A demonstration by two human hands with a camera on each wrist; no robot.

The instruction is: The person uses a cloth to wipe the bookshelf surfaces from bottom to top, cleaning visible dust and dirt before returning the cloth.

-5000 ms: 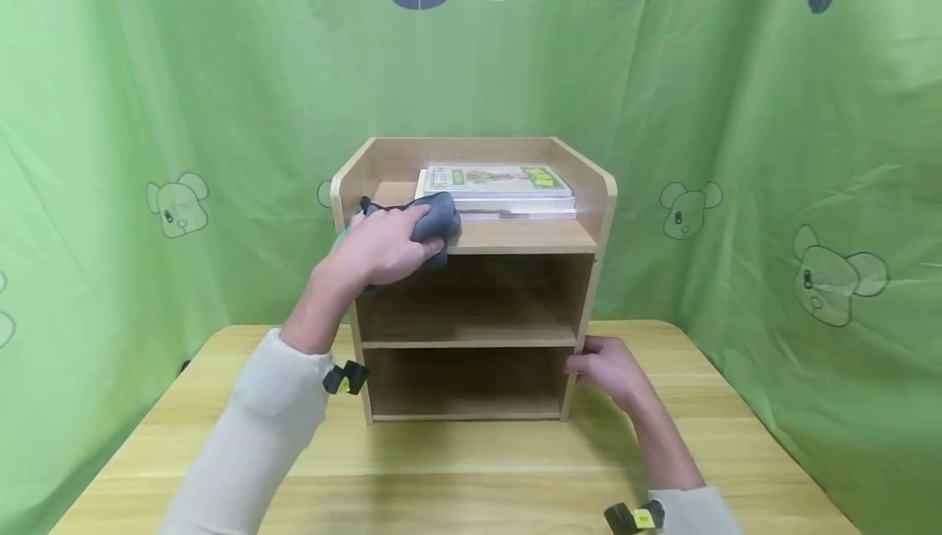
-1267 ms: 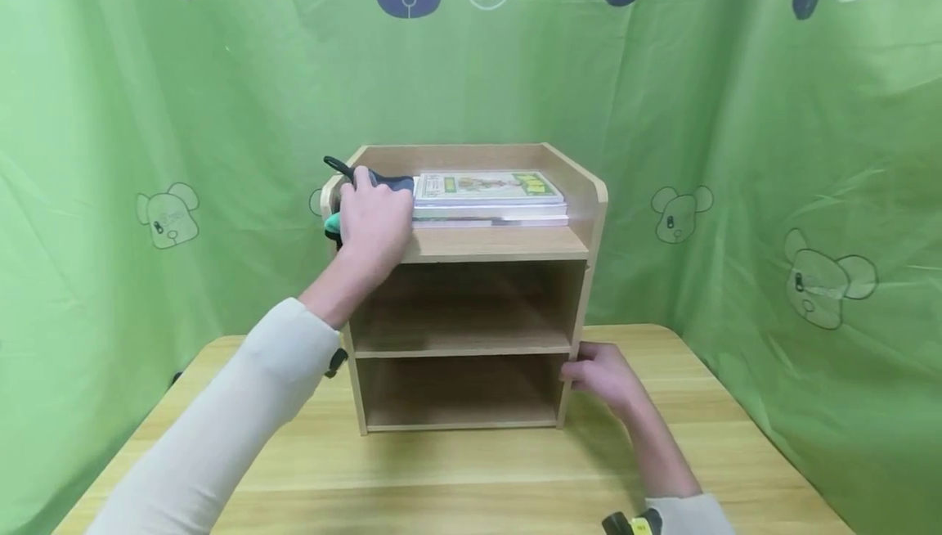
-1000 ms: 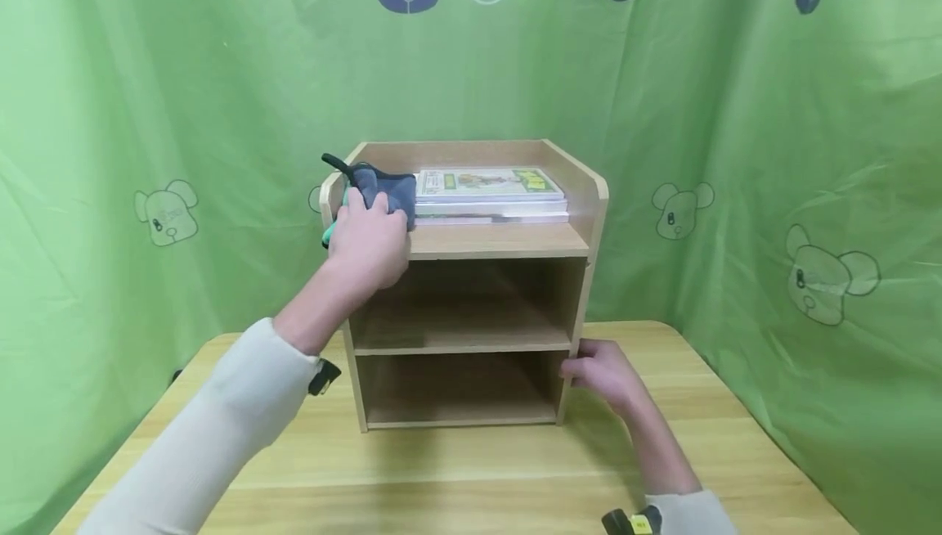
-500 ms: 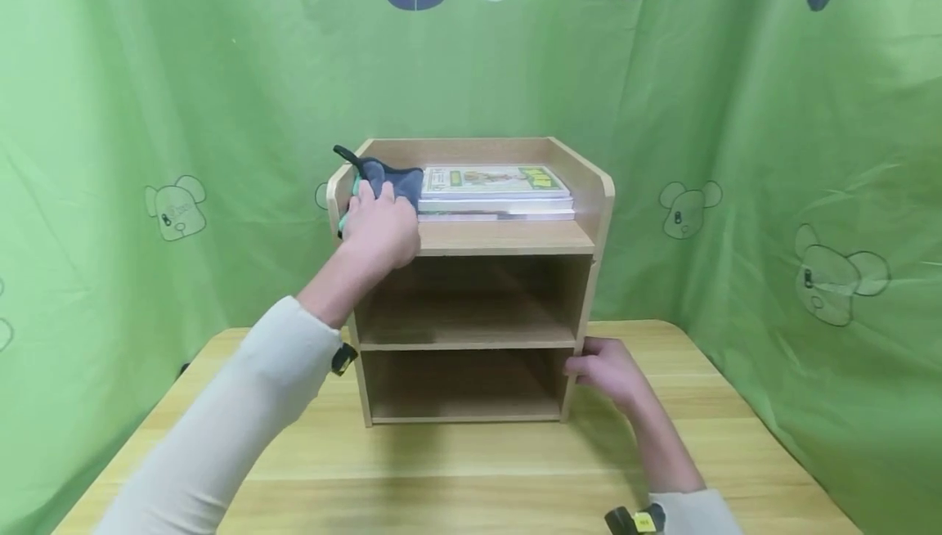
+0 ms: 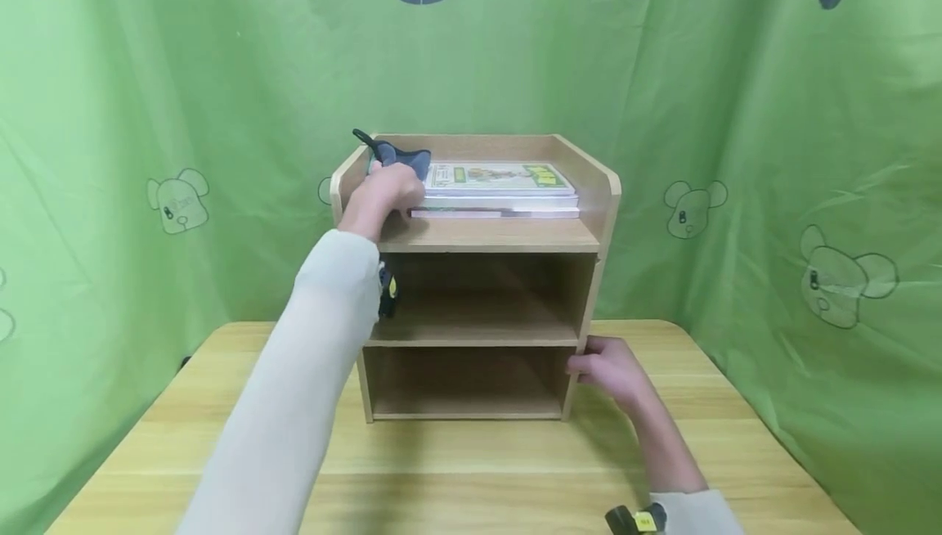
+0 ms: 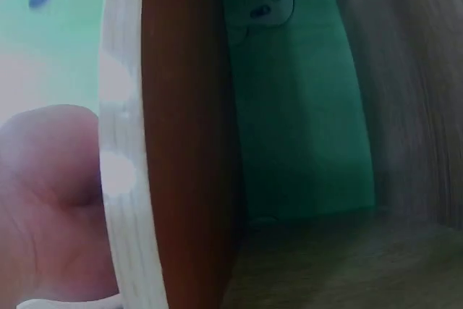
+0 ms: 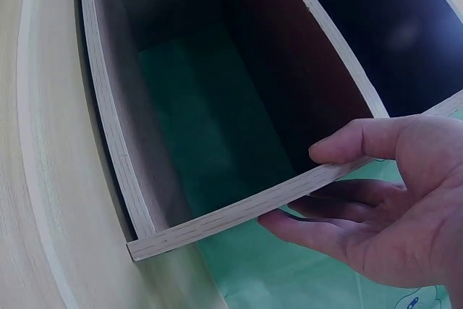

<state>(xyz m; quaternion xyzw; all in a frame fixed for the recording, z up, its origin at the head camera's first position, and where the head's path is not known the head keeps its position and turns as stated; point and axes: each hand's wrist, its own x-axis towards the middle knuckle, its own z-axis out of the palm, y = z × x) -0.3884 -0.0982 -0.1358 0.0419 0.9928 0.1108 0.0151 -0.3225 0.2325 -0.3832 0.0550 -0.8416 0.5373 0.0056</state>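
A small wooden shelf unit (image 5: 508, 235) with open compartments stands on the table. My left hand (image 5: 386, 190) reaches onto its top board and holds a dark blue-grey cloth (image 5: 412, 160) with a black hanging loop. The cloth lies between the left side wall and a stack of books (image 5: 500, 182); the hand hides part of it. In the left wrist view only the heel of my left hand (image 6: 54, 200) shows, above the board's edge. My right hand (image 7: 405, 200) grips the lower right side panel (image 7: 239, 211), thumb inside and fingers outside.
Two lower compartments (image 5: 471, 384) sit under the top board. The pale wooden table (image 5: 471, 478) extends around the unit. A green patterned curtain (image 5: 795, 191) hangs behind and on both sides.
My left hand has carried the cloth from the top board's front edge to the left, then farther back beside the books. My right hand stays on the side panel.
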